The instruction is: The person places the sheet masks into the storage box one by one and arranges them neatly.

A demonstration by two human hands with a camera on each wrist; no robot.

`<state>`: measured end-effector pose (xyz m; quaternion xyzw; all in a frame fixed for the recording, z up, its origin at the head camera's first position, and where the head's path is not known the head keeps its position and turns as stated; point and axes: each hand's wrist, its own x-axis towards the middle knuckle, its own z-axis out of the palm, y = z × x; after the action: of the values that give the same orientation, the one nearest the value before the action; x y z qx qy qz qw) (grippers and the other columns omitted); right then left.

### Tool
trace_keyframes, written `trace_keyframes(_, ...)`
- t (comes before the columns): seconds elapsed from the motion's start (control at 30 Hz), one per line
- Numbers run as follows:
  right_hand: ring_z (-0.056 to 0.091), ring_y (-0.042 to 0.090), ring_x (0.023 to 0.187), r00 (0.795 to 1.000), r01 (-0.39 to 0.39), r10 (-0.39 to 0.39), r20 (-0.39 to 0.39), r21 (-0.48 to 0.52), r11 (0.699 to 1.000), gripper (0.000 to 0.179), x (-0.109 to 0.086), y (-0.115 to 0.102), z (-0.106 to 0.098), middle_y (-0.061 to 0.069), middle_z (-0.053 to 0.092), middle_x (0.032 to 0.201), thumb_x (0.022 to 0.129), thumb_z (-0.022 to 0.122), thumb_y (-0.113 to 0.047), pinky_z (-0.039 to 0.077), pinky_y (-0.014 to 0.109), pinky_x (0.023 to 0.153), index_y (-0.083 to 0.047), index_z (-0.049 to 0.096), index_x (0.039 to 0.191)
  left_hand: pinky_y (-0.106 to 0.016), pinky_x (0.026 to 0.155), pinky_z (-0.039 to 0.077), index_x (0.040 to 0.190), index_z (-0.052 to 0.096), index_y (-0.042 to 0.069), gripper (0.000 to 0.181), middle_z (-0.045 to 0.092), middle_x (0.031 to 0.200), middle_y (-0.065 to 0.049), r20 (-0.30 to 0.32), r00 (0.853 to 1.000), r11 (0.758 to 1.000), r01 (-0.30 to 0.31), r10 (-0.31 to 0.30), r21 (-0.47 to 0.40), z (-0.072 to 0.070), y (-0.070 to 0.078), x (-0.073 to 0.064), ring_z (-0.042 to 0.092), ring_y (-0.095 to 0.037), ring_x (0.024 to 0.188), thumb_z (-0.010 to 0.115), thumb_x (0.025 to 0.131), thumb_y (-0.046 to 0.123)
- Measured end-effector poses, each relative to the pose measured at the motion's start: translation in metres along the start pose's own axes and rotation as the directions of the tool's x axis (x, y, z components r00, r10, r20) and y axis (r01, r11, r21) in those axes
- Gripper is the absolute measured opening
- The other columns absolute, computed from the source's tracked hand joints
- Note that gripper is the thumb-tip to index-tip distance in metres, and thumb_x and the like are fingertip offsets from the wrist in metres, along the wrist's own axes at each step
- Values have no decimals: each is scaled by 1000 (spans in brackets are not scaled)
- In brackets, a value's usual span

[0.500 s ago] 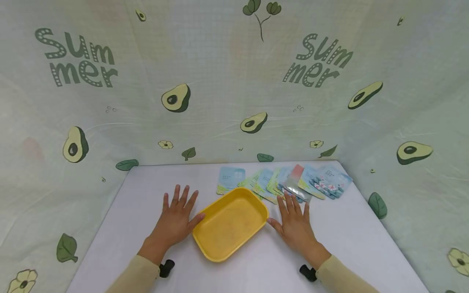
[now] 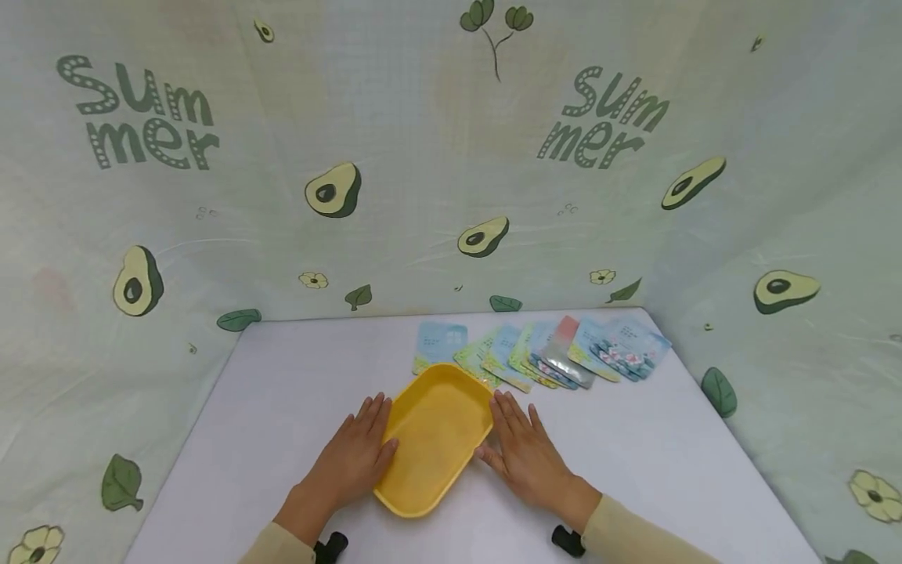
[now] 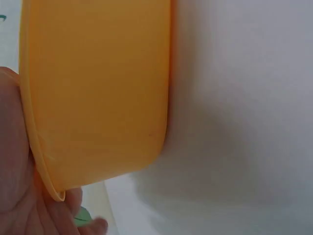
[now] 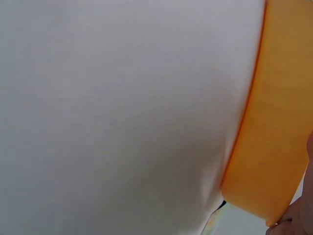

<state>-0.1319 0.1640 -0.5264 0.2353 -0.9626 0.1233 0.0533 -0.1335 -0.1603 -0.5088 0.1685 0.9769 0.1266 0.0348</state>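
A yellow rectangular tray point(image 2: 437, 439) lies on the white table with its long side slanting away to the right; nothing is inside. Along its left side, my left hand point(image 2: 352, 454) rests with straight fingers, the thumb over the rim. My right hand point(image 2: 524, 458) touches the right side with extended fingers, its thumb near the rim. The left wrist view has the tray's outer wall point(image 3: 102, 88) upright, with the left hand point(image 3: 14, 156) at the rim. The right wrist view catches the opposite wall point(image 4: 279, 122) and part of the right hand point(image 4: 303, 205).
Behind the tray, a row of overlapping flat printed packets point(image 2: 506, 356) runs to the table's back right, one silvery packet point(image 2: 566, 364) among them. A patterned cloth point(image 2: 409, 258) rises behind the table. Black devices point(image 2: 568, 540) sit at both wrists.
Both hands have moved in against the tray's sides, the right one leftward. The tray has turned counterclockwise, its long axis now pointing more straight away. The packets stay put.
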Motion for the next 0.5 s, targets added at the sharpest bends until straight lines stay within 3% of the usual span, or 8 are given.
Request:
trace_keyframes(0.13, 25, 38, 161, 998, 50, -50, 42, 1, 999, 76, 16, 0, -4, 20, 28, 172, 112, 42, -51, 29, 66, 125, 1, 28, 165, -66, 122, 33, 164, 29, -4, 75, 28, 171, -23, -46, 998, 999, 45, -45, 6, 1, 6, -24, 27, -41, 160, 52, 111, 43)
trace_keyframes(0.3, 26, 37, 161, 990, 101, -100, 99, -9, 995, 64, 43, -3, -8, 16, 30, 173, 115, 37, -44, 29, 65, 125, -5, 29, 166, -68, 120, 34, 160, 33, -10, 78, 31, 168, -30, -55, 993, 995, 100, -102, -21, -4, 18, -49, 30, -46, 157, 54, 109, 46)
trace_keyframes(0.5, 25, 37, 161, 985, 125, -124, 123, 1, 992, 57, 69, -15, -8, 15, 30, 173, 116, 36, -38, 27, 65, 126, -10, 34, 166, -72, 117, 35, 157, 39, -11, 73, 37, 165, -30, -72, 986, 988, 152, -152, 2, -13, 19, -67, 33, -47, 155, 57, 109, 41)
